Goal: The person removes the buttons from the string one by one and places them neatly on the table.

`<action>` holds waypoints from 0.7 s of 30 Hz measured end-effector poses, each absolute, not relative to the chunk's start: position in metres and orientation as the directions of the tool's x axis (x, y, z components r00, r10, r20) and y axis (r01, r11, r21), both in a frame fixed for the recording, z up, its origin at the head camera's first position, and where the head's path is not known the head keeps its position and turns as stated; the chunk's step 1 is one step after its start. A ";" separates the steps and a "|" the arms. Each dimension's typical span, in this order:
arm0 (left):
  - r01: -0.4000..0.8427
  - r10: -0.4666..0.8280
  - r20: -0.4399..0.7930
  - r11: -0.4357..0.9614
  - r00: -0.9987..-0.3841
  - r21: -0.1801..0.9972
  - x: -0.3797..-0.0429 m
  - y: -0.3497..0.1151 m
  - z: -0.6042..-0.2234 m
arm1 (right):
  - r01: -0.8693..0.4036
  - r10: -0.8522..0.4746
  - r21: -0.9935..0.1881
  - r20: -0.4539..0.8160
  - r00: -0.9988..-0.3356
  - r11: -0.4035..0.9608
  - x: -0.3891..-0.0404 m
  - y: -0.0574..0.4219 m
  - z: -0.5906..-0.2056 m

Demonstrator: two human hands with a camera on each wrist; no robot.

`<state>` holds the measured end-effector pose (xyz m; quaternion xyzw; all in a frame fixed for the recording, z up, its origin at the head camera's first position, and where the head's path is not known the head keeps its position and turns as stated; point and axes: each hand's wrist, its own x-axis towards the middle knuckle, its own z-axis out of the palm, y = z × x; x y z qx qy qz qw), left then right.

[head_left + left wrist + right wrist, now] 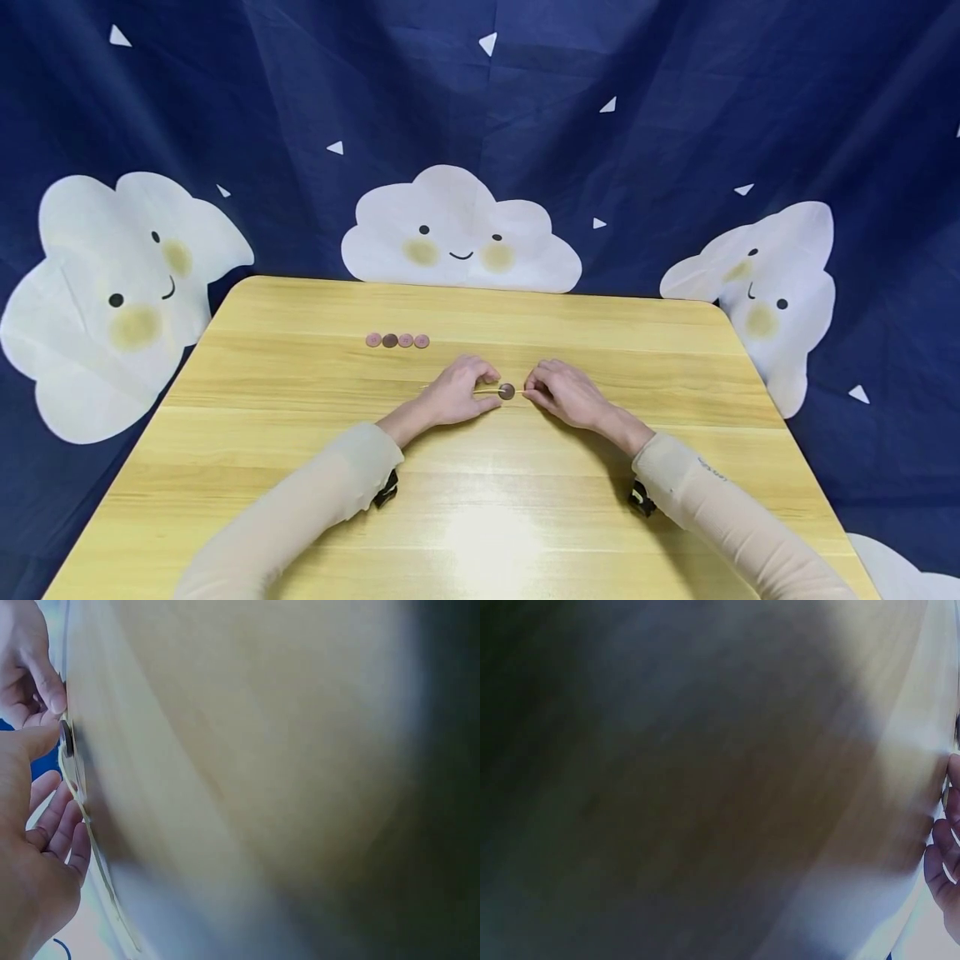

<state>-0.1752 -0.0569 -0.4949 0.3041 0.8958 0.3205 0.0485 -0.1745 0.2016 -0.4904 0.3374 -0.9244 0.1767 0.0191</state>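
Observation:
A dark brown round button [508,393] lies between the two hands, with a thin yellow cord [486,391] running to it from the left and out on its right. My right hand [568,393] pinches the cord just right of the button. Spread around the cord on the other side is my left hand [455,392], its thumb reaching the button's near left edge and its other fingers loosely bent. In the left wrist view the button [67,739] appears edge-on beside the left thumb [37,741]. Part of the right hand [946,851] shows at the right wrist view's edge.
A row of several buttons, pinkish ones [406,341] and a dark brown one [390,340], lies on the wooden table [300,467] beyond the left hand. Behind the table's far edge hangs a dark blue curtain [420,100] with white clouds.

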 end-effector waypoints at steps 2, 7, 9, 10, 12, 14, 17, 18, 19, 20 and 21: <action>0.520 0.583 0.106 0.610 -0.805 0.598 -0.176 -0.054 -0.495 | -0.631 -0.617 -0.315 0.154 -0.771 0.709 -0.174 0.202 -0.490; 0.529 0.596 0.095 0.612 -0.797 0.588 -0.179 -0.049 -0.495 | -0.632 -0.619 -0.318 0.154 -0.770 0.707 -0.174 0.202 -0.490; 0.529 0.602 0.088 0.612 -0.794 0.588 -0.179 -0.048 -0.494 | -0.632 -0.619 -0.318 0.153 -0.770 0.707 -0.174 0.203 -0.490; 0.527 0.603 0.085 0.611 -0.793 0.590 -0.179 -0.047 -0.494 | -0.632 -0.619 -0.317 0.154 -0.770 0.708 -0.174 0.203 -0.490; 0.525 0.605 0.078 0.611 -0.793 0.592 -0.179 -0.045 -0.493 | -0.631 -0.618 -0.316 0.153 -0.771 0.709 -0.173 0.203 -0.489; 0.523 0.607 0.073 0.611 -0.791 0.594 -0.180 -0.044 -0.493 | -0.630 -0.617 -0.317 0.152 -0.772 0.709 -0.173 0.202 -0.489; 0.526 0.609 0.072 0.612 -0.790 0.591 -0.180 -0.042 -0.493 | -0.628 -0.617 -0.320 0.148 -0.773 0.710 -0.173 0.202 -0.488; 0.527 0.610 0.072 0.611 -0.789 0.591 -0.180 -0.042 -0.493 | -0.627 -0.617 -0.322 0.147 -0.773 0.709 -0.173 0.202 -0.488; 0.528 0.612 0.073 0.611 -0.788 0.590 -0.181 -0.041 -0.493 | -0.627 -0.617 -0.323 0.146 -0.773 0.709 -0.174 0.202 -0.488; 0.532 0.613 0.076 0.609 -0.786 0.588 -0.181 -0.041 -0.493 | -0.627 -0.618 -0.323 0.146 -0.773 0.709 -0.174 0.202 -0.488; 0.534 0.615 0.077 0.609 -0.785 0.586 -0.181 -0.041 -0.493 | -0.627 -0.617 -0.323 0.146 -0.773 0.709 -0.174 0.202 -0.488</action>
